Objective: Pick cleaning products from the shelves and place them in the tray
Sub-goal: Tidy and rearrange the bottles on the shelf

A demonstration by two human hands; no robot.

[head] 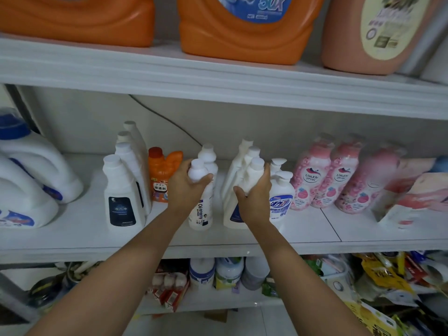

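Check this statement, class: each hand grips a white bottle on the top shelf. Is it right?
Wrong shelf. In the head view the left hand grips the Oil enemy bottle and the right hand a white bottle, on the middle shelf, not the top.

shelves (218,76): white all over.
Top row: two orange jugs (218,40), the middle one with a blue label and white lettering. peach jug (344,44) has a cream label.
Middle row, left to right:
- white jugs (41,170), blue caps, blue-red labels
- white bottles (121,197), black labels
- small orange bottle (158,175), red cap
- Oil enemy bottle (201,214), white with dark print
- cream bottle (229,204), navy label
- pump bottle (281,197), white with blue-purple lettering
- pink bottles (312,180), rose floral pattern, red-navy-white logo
- pouches (412,190), pink and white

Lower shelf: yellow packs (383,275), red-white cartons (169,294).
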